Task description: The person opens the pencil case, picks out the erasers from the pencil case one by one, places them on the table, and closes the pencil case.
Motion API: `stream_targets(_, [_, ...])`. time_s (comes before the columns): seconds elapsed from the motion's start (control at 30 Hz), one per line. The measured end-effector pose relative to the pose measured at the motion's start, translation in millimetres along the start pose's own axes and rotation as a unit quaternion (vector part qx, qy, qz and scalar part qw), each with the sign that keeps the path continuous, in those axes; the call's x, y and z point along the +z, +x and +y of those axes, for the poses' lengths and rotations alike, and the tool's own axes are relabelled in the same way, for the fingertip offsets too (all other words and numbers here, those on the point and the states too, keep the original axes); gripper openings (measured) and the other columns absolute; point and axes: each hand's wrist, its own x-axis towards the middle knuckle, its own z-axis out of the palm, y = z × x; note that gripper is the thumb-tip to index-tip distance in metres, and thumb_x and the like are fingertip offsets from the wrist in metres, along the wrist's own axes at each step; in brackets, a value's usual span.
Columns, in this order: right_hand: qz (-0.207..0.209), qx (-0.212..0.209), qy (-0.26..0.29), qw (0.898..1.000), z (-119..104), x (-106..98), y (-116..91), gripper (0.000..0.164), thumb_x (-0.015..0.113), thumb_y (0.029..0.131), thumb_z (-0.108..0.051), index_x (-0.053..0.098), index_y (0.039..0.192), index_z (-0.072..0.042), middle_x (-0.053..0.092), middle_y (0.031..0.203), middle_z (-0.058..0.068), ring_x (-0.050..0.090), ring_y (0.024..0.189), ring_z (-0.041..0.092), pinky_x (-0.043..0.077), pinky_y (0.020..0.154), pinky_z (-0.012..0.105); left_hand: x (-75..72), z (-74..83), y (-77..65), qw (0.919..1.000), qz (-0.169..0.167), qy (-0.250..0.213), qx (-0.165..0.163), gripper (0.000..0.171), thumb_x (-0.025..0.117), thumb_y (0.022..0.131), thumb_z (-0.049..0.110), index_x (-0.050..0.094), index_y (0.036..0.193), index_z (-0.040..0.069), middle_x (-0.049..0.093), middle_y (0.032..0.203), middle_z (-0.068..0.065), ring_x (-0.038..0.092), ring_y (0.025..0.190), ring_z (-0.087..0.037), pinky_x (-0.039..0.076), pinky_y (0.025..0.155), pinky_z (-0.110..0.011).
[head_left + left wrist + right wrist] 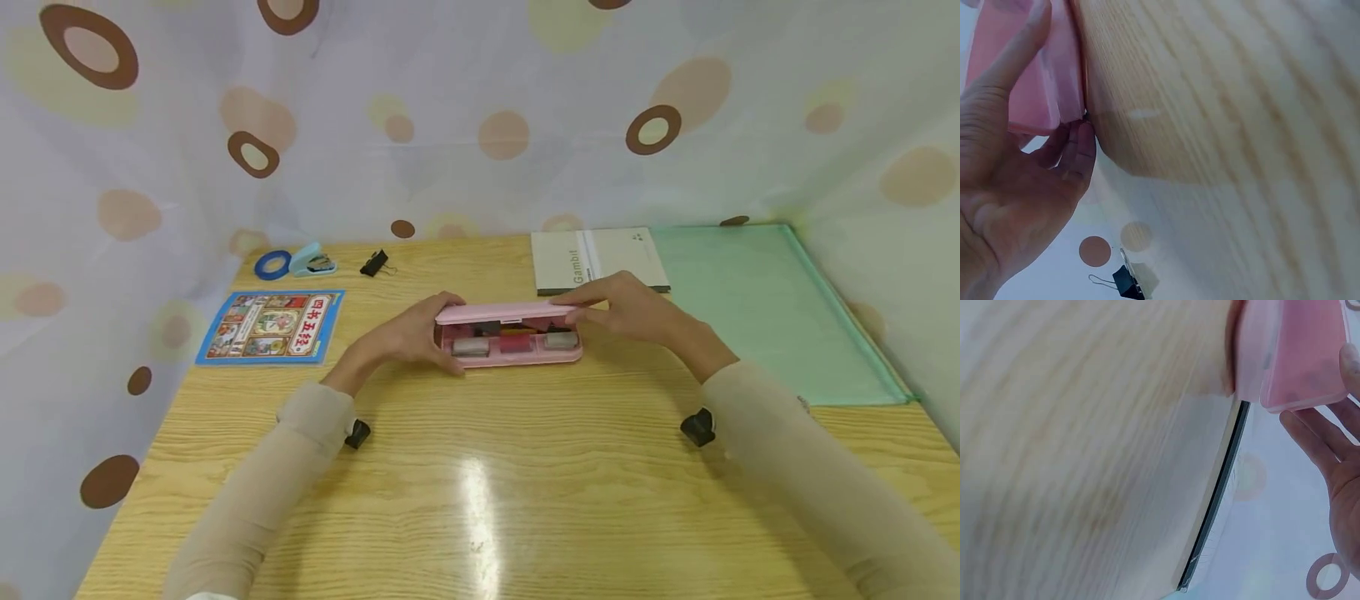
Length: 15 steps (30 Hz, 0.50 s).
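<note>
A pink pencil case lies on the table in the head view, its lid partly raised. Through the gap show two pale blocks, a red piece and some darker items inside. My left hand grips the case's left end, thumb at the front and fingers round the back. At the other end, my right hand pinches the lid's right corner between thumb and fingers. The left wrist view has the pink case between thumb and fingers. In the right wrist view, fingers lie along the end of the lid.
Left of the case lies a blue-bordered book. Behind it are a blue tape roll, a light blue stapler and a black binder clip. A notebook sits behind my right hand, beside a green translucent folder.
</note>
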Motion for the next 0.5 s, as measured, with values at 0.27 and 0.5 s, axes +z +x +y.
stream_targets(0.27, [0.058, 0.067, 0.072, 0.993, 10, -3, 9, 0.031, 0.063, 0.105, -0.028, 0.074, 0.131, -0.015, 0.076, 0.118, 0.014, 0.059, 0.064, 0.020, 0.045, 0.062, 0.032, 5.2, -7.4, -9.4, 0.9997, 0.017, -0.008, 0.017, 0.120, 0.094, 0.079, 0.026, 0.011, 0.165, 0.009, 0.041, 0.158, -0.015, 0.044, 0.144, -0.029, 0.027, 0.124, -0.047])
stream_targets(0.5, [0.124, 0.127, 0.157, 0.972, 20, 3, 27, 0.043, 0.049, 0.111, -0.033, 0.065, 0.139, -0.004, 0.071, 0.122, 0.023, 0.075, 0.101, 0.036, 0.059, 0.089, 0.048, 1.0, -10.4, -16.8, 0.9990, 0.032, -0.032, -0.002, 0.135, 0.092, 0.082, 0.028, -0.013, 0.166, 0.022, 0.043, 0.157, -0.015, 0.043, 0.145, -0.032, 0.030, 0.122, -0.051])
